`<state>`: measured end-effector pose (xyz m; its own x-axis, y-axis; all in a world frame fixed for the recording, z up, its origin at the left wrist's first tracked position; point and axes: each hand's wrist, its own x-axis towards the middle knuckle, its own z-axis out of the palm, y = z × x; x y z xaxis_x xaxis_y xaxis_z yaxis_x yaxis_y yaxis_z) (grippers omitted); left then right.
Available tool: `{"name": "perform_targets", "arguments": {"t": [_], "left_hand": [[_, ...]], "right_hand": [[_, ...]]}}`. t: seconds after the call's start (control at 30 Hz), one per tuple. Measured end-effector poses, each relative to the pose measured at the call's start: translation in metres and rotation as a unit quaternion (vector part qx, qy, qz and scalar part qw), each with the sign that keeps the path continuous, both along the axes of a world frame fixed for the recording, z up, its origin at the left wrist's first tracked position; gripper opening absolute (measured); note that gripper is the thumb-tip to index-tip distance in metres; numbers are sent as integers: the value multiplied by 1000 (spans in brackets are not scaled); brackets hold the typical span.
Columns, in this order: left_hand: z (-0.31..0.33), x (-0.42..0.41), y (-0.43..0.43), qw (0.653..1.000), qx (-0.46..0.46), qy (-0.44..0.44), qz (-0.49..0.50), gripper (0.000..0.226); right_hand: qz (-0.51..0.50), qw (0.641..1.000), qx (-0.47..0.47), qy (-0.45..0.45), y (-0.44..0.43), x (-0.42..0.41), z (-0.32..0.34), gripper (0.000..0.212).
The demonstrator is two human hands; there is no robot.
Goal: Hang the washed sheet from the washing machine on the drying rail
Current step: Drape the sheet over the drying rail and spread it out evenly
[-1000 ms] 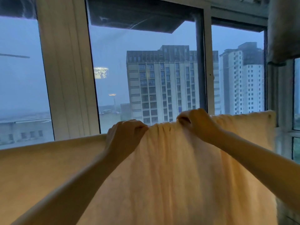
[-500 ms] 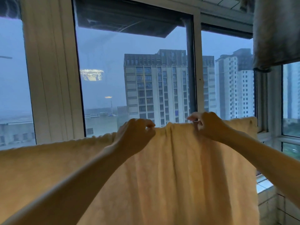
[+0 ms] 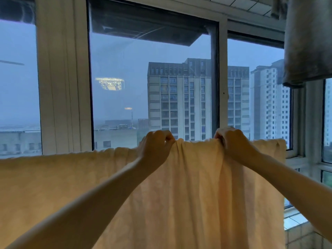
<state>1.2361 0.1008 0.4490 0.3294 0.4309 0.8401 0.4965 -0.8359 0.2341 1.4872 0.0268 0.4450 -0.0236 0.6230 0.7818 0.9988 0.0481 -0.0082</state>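
Note:
A pale yellow sheet [image 3: 194,194] hangs across the view in front of the window, its top edge running from the left border to about the right window post. The drying rail under that edge is hidden by the cloth. My left hand [image 3: 154,148] pinches the top edge near the middle. My right hand [image 3: 231,142] grips the same edge a little further right. Between the two hands the cloth is bunched into vertical folds. Both forearms reach up from the bottom of the view.
Large windows with white frames [image 3: 62,78] stand right behind the sheet. A grey cloth [image 3: 307,42] hangs from above at the top right. A tiled ledge [image 3: 298,230] shows at the lower right, past the sheet's edge.
My hands stay on the top edge and have spread slightly apart. The view has shifted right and down, so the sheet's right end and the tiled ledge now show.

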Motion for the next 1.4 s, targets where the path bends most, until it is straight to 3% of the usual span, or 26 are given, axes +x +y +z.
{"name": "perform_targets", "arguments": {"t": [0.1,0.2,0.3,0.47,0.67,1.0,1.4], "left_hand": [[3,4,-1,995,18,-90,-29,12],[2,3,-4,998,10,-44,-34,14],[-3,-6,-5,999,21,45,-14,17],[-3,-51,2,996,3,77,43,22],[-9,-144,11,986,4,116,122,25],[-14,-293,25,981,-57,91,162,30],[-7,-441,47,970,-66,142,185,24]], "right_hand": [[-77,996,14,43,-8,21,6,20],[-124,992,-13,32,-12,16,9,4],[-65,997,-26,34,-9,-17,16,23],[64,995,-72,5,10,-81,19,18],[142,986,-84,-5,36,-155,21,21],[217,971,-94,-44,67,-273,19,24],[242,963,-109,-47,91,-409,12,28]]}}
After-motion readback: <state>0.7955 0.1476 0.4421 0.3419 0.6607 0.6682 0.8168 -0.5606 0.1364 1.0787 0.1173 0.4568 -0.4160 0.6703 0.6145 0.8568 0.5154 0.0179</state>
